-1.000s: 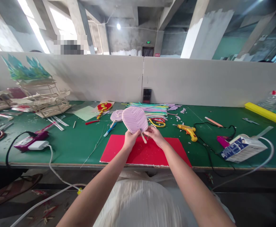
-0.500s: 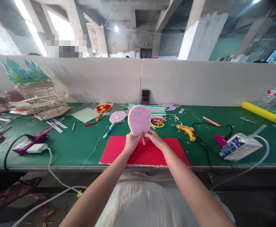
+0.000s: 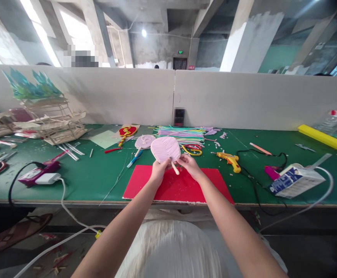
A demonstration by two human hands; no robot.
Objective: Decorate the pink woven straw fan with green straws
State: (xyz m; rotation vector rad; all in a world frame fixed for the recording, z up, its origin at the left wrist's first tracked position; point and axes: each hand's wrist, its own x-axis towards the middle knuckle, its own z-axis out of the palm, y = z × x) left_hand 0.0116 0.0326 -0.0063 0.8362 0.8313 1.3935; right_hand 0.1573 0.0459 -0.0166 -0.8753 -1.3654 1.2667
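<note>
Tilting is the latest change in the head view: the fan (image 3: 165, 148) leans flatter and sits lower than half a second earlier, when it stood more upright. Its ribbed face shows more distinctly and its handle (image 3: 174, 168) is more exposed; this probably makes both easier to see. The fan is held above the bench (image 3: 84, 181), handle at the far edge of the board (image 3: 141, 185) as viewed. The left hand (image 3: 158, 172) holds the fan's base, thumb on the face. The right hand (image 3: 190, 164) has fingers drawn narrow at the lower right edge; whether they grip cannot be determined. Further differences: the fan is farther left and overlaps the edge of the disc (image 3: 143, 141) in view. Disc, strips (image 3: 182, 133) and glue gun (image 3: 230, 161) remain in place.
</note>
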